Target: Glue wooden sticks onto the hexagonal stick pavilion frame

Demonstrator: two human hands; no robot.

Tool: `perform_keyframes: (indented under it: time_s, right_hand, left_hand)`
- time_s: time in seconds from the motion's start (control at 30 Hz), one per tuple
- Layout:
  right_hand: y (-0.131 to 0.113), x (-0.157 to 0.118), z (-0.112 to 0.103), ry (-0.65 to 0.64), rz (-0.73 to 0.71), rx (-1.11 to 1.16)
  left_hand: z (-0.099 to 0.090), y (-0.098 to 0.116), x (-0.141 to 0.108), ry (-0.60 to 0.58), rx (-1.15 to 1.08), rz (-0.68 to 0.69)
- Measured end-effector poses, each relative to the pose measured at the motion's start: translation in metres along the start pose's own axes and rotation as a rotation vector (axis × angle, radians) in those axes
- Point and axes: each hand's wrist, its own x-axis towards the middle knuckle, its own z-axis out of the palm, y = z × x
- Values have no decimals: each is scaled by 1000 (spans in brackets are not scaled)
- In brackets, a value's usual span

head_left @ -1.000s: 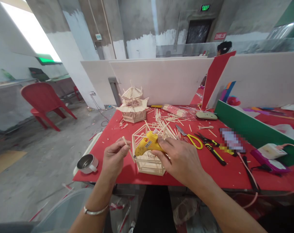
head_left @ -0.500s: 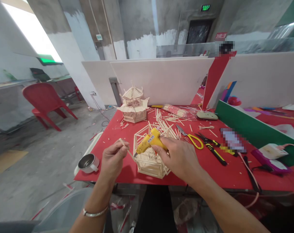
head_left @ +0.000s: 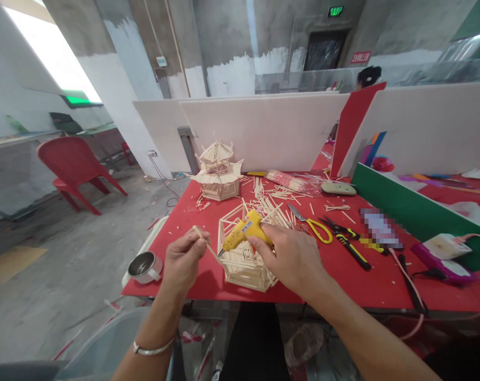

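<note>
Above the frame (head_left: 245, 276), the right hand (head_left: 293, 255) holds a glue gun (head_left: 246, 230) nose-down.

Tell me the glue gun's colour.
The glue gun is mostly yellow, seen in the head view.

- bare left hand (head_left: 181, 255): thumb pinched up against bent fingers, pretty dainty grip
- bare right hand (head_left: 295, 256): chunkier wraparound grip, thumb poking toward the other hand's pinch
- bare forearms (head_left: 357, 323) both slant inward from below the grips, hands apart

Yellow plastic glue gun (head_left: 252, 225), loose pale wooden sticks (head_left: 259, 188), red-topped table (head_left: 382, 288), rough grey concrete wall (head_left: 224, 32) indicate craft workshop.
</note>
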Motion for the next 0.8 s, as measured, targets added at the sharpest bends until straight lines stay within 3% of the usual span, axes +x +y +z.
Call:
perform_keyframes:
  time_s: [0.6, 0.8]
  right_hand:
    - [2, 0, 3, -49, 40, -31]
    - [2, -1, 2, -55, 44, -31]
  left_hand:
    - [-8, -8, 3, -68, 126, 26]
    - [-9, -7, 4, -21, 178, 12]
